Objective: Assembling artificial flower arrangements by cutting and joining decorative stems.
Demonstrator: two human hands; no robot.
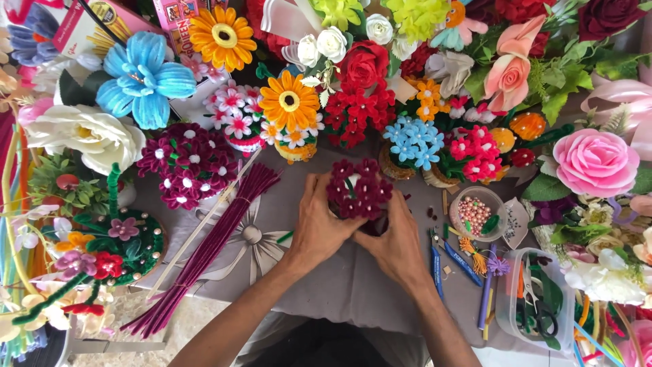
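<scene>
1. Both hands, left hand (319,228) and right hand (397,241), are cupped together around a small dark maroon pipe-cleaner flower cluster (358,190) at the middle of the grey counter (339,285).
2. The step looks like shaping or seating the blooms; its base is hidden, possibly a pot.
3. The next move calls for gentle fingertip pressure.
4. A bundle of maroon pipe-cleaner stems (217,238) lies to the left.

Maroon flower cluster (358,188): fuzzy pipe-cleaner pile, matt. Maroon stem bundle (204,255): same fuzzy chenille. Table cover (339,278): grey cloth, matt, creased. Bead bowl (475,214): clear, glossy, probably plastic. Pink rose (595,162): smooth satin-like sheen.
</scene>
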